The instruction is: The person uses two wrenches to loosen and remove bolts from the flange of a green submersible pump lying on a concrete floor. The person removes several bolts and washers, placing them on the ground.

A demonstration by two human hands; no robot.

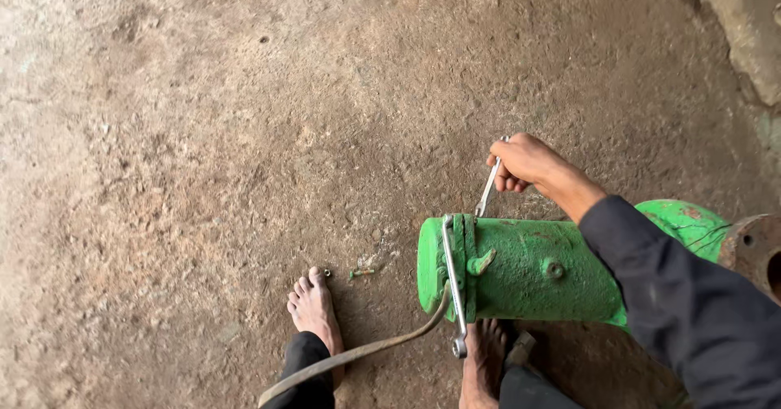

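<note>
Bare dirt floor, reddish-brown and pitted with small stones and pale scuffed patches, runs under flat even daylight to a rough grey concrete slab at the top-right corner.

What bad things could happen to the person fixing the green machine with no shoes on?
The wrench in the right hand might slip off the green machine and hurt the knuckles. A second wrench leaning on the machine's end hangs right above a bare foot and could drop onto the toes. The small bolt on the floor could be stepped on.
</note>
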